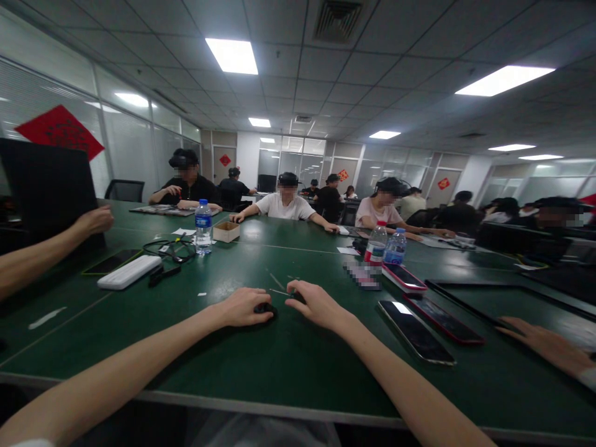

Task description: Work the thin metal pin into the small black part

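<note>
On a smooth, faintly glossy dark-green table (261,372), the left hand (246,306) was curled around a small, rounded black object (265,309) at the near middle. The right hand (316,303) arched just beside it, fingers bent over a small dark piece (297,297); whether they grasped it could not be told. To the left lay a smooth white block (129,273) with rounded edges, near a looped black cable (174,250). Beyond stood a clear plastic bottle (203,233) with a blue cap, beside an open, box-shaped tan container (226,231). To the right, a flat, glossy black phone (416,332) lay beside a red-edged one (444,318), with another person's hand (542,341) farther right
</note>
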Demonstrator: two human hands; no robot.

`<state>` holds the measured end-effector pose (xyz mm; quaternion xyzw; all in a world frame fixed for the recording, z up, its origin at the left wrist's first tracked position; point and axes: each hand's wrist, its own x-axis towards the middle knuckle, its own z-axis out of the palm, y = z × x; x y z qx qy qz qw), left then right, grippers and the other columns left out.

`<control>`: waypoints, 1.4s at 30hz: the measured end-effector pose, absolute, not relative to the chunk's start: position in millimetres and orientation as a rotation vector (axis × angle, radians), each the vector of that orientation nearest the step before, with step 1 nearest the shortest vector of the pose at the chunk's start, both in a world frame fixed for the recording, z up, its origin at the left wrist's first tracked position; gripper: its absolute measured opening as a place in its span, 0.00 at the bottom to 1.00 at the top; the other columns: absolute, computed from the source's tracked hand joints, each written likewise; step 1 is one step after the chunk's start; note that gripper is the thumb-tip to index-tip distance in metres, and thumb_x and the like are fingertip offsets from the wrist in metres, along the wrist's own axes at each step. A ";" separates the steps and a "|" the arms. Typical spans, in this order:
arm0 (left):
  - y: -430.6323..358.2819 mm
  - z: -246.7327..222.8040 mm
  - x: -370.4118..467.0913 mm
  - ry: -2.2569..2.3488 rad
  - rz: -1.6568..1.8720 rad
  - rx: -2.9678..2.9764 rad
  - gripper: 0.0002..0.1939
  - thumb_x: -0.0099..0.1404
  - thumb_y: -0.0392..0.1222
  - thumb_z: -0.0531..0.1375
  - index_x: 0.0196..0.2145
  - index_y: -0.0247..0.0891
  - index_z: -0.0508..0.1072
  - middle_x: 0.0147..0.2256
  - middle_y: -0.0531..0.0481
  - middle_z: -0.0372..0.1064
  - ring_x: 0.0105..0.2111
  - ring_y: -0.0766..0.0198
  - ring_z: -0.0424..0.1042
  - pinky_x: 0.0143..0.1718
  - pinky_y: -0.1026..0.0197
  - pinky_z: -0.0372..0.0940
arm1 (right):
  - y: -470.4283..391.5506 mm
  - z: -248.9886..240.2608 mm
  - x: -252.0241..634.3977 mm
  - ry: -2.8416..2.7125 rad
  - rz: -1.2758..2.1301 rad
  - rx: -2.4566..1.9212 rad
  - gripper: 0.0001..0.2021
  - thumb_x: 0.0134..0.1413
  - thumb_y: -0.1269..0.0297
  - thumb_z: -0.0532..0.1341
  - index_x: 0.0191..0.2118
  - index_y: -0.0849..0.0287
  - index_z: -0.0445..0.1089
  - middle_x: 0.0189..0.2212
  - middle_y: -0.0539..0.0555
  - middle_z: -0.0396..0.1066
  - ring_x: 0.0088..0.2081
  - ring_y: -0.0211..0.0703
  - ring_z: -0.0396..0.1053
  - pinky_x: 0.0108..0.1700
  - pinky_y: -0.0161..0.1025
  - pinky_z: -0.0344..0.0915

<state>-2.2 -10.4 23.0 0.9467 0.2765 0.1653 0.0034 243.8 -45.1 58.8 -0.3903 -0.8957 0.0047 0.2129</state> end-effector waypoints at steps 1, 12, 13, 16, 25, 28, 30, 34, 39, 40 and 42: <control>-10.7 23.4 -2.3 0.870 0.516 2.963 0.14 0.65 0.52 0.55 0.38 0.39 0.71 0.35 0.49 0.68 0.32 0.63 0.68 0.30 0.63 0.57 | -45.0 59.1 244.1 -2.467 0.013 -1.077 0.11 0.60 0.58 0.58 0.46 0.56 0.65 0.38 0.54 0.69 0.38 0.43 0.67 0.40 0.39 0.63; -10.0 24.2 -3.7 0.866 0.477 2.913 0.13 0.64 0.51 0.56 0.38 0.39 0.71 0.35 0.49 0.67 0.32 0.63 0.68 0.31 0.63 0.58 | -49.1 65.7 247.2 -2.403 -0.019 -1.079 0.12 0.52 0.73 0.57 0.43 0.58 0.66 0.42 0.54 0.63 0.36 0.38 0.65 0.38 0.36 0.63; -10.0 24.3 -3.9 0.867 0.473 2.910 0.13 0.64 0.51 0.56 0.38 0.39 0.71 0.35 0.49 0.67 0.32 0.63 0.68 0.32 0.63 0.58 | -49.0 65.8 247.1 -2.406 -0.023 -1.081 0.12 0.52 0.73 0.57 0.44 0.58 0.66 0.42 0.54 0.64 0.36 0.39 0.65 0.38 0.36 0.63; -10.1 24.1 -4.3 0.863 0.469 2.903 0.13 0.65 0.51 0.56 0.39 0.40 0.71 0.36 0.49 0.67 0.33 0.63 0.68 0.33 0.63 0.58 | -47.9 64.2 246.7 -2.411 -0.045 -1.074 0.12 0.53 0.73 0.57 0.44 0.57 0.67 0.42 0.54 0.65 0.36 0.39 0.66 0.39 0.37 0.64; -10.0 21.8 -4.4 0.812 0.516 2.907 0.16 0.67 0.52 0.54 0.44 0.40 0.72 0.40 0.48 0.67 0.35 0.62 0.69 0.34 0.62 0.60 | -44.6 61.5 246.8 -2.411 -0.058 -0.995 0.10 0.54 0.71 0.57 0.43 0.58 0.68 0.41 0.55 0.66 0.39 0.41 0.67 0.43 0.39 0.65; -10.0 20.8 -4.3 0.789 0.523 2.899 0.16 0.66 0.51 0.54 0.45 0.40 0.72 0.42 0.47 0.67 0.36 0.62 0.69 0.35 0.62 0.61 | -45.3 63.2 247.0 -2.406 -0.050 -0.987 0.10 0.55 0.71 0.57 0.43 0.58 0.68 0.42 0.55 0.66 0.40 0.41 0.67 0.43 0.39 0.65; -10.2 20.3 -4.1 0.782 0.527 2.894 0.15 0.66 0.51 0.55 0.45 0.40 0.72 0.42 0.47 0.66 0.36 0.62 0.69 0.36 0.62 0.62 | -45.6 63.4 246.9 -2.401 -0.046 -0.986 0.09 0.55 0.70 0.58 0.43 0.58 0.68 0.42 0.55 0.66 0.39 0.40 0.67 0.43 0.39 0.65; -10.7 19.9 -3.4 0.773 0.524 2.901 0.14 0.65 0.48 0.56 0.45 0.41 0.72 0.42 0.48 0.66 0.37 0.62 0.69 0.37 0.63 0.62 | -45.7 62.4 246.5 -2.394 -0.037 -0.985 0.09 0.55 0.70 0.58 0.43 0.58 0.69 0.42 0.55 0.66 0.40 0.41 0.68 0.43 0.39 0.65; -12.3 21.9 -2.9 0.767 0.509 2.898 0.16 0.65 0.48 0.57 0.48 0.42 0.70 0.42 0.48 0.66 0.37 0.61 0.69 0.37 0.62 0.61 | -46.5 62.9 246.0 -2.392 -0.020 -0.983 0.09 0.56 0.69 0.58 0.43 0.58 0.68 0.42 0.55 0.67 0.40 0.41 0.68 0.44 0.40 0.65; -12.8 22.5 -2.9 0.766 0.507 2.896 0.16 0.65 0.48 0.57 0.49 0.43 0.70 0.42 0.48 0.66 0.37 0.61 0.69 0.37 0.62 0.61 | -46.7 63.1 246.0 -2.391 -0.017 -0.982 0.09 0.56 0.69 0.58 0.43 0.58 0.68 0.42 0.55 0.67 0.40 0.41 0.68 0.44 0.40 0.65; -13.9 23.6 -3.1 0.766 0.501 2.893 0.16 0.65 0.48 0.57 0.49 0.43 0.70 0.41 0.48 0.66 0.37 0.61 0.69 0.36 0.62 0.61 | -46.7 63.3 246.0 -2.387 -0.013 -0.982 0.09 0.56 0.69 0.58 0.43 0.58 0.68 0.41 0.55 0.68 0.40 0.42 0.68 0.44 0.41 0.65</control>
